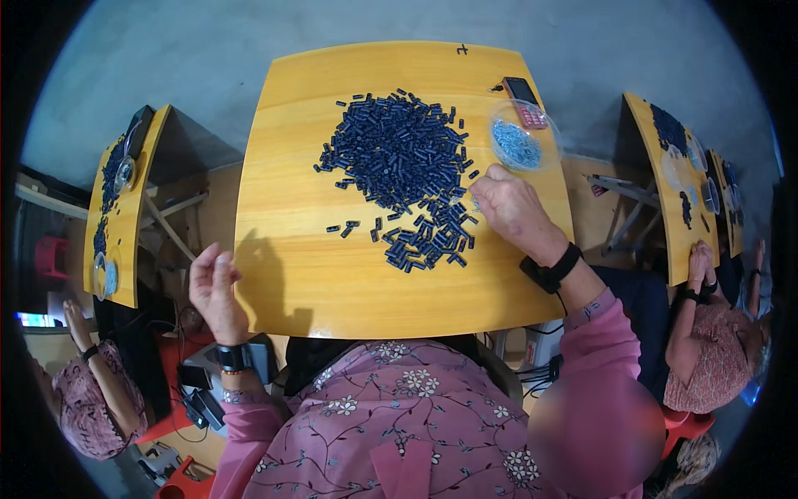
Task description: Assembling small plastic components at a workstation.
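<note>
Clear bowl w/ blue bits (right hand near).

The fingertips of the right hand are hidden behind its back. Single pieces in the clear bowl are too small to be told. The neighbouring tables are cut off at left and right.

Heap of small dark blue tubes, loosely scattered, on yellow table centre
</note>
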A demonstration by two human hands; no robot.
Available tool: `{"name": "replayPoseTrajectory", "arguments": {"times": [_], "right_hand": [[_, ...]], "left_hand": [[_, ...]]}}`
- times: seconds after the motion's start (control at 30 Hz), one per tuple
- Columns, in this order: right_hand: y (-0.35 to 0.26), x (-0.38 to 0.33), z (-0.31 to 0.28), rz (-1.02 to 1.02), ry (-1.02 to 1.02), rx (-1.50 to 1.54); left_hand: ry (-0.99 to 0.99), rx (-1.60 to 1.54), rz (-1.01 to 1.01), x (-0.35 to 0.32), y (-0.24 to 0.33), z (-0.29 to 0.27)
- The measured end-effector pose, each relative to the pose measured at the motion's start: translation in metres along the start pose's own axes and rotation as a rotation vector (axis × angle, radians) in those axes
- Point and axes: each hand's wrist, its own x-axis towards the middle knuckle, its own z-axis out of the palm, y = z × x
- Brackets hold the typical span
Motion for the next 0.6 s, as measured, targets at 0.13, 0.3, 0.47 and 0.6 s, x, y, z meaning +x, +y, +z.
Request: {"name": "replayPoseTrajectory", "arguments": {"times": [0.13, 0.3, 0.47, 0.6], "right_hand": [[-0.003, 0.005, 0.003, -0.037, 0.005, -0.001], [-0.004, -0.001, 0.005, 0.046, 0.043, 0.056], [-0.007, -0.002, 0.002, 0.026, 0.049, 0.088], [-0.013, -0.001, 0.001, 0.068, 0.071, 0.136]], "left_hand": [[-0.238, 0.060, 0.064, -0.018, 0.010, 0.051], [-0.386, 0.187, 0.128, -0.031, 0.010, 0.097], [-0.415, 0.473, 0.327, -0.024, 0.004, 0.112], [-0.448, 0.639, 0.481, -0.023, 0.006, 0.114]]}}
